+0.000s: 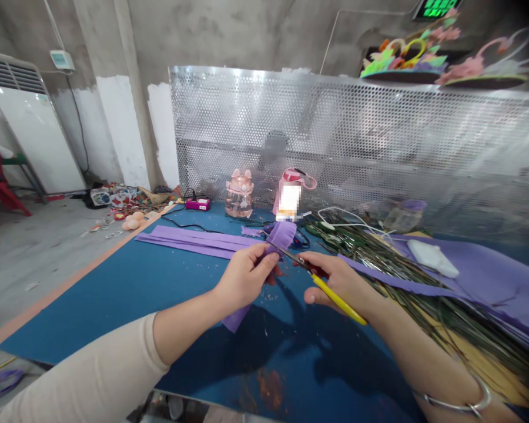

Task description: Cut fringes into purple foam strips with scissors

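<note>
Purple strip (pixel 277 242) gripped in left hand (pixel 245 275). Scissors (pixel 317 281) held in right hand (pixel 339 281), blades at strip edge. Wire stems (pixel 405 276) piled right on blue table (pixel 127 294).

head cam | worn, faces forward-down | close over blue table (pixel 114 305) | single view

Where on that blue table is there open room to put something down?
The blue mat is bare at the near left, between the orange edge and the left hand, in front of the purple strips. The right side is crowded with green stems and purple sheet; bottles line the back.
</note>
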The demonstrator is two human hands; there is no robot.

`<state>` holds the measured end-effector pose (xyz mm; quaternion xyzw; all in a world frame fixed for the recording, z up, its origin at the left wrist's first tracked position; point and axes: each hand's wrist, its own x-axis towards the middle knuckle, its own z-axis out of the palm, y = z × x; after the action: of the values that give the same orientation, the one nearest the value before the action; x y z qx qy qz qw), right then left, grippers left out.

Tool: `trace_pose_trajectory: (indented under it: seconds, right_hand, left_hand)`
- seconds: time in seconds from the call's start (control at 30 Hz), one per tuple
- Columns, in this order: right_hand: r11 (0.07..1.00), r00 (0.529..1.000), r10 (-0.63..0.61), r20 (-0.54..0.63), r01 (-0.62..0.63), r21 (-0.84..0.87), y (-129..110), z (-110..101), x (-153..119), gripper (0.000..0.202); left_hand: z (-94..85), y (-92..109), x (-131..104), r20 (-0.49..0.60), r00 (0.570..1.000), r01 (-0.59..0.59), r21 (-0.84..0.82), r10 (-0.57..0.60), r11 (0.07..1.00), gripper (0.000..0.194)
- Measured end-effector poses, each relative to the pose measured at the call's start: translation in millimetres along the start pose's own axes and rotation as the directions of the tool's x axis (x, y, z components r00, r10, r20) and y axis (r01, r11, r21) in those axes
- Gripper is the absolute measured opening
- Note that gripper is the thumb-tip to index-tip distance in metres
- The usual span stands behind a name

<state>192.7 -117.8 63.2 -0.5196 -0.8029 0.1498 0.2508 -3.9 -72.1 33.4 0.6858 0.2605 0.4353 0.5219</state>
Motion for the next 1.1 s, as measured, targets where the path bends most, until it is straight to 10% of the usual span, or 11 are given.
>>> trace_pose_trajectory:
  seconds: [1.1]
  right_hand:
    - [0.999,0.998,0.048,0.035,-0.048,-0.005,4.0,-3.1,0.0,0.065]
  left_hand:
    - [0.6,3.4,2.5,-0.07,0.994,0.08,-0.068,-0.084,0.995,0.025]
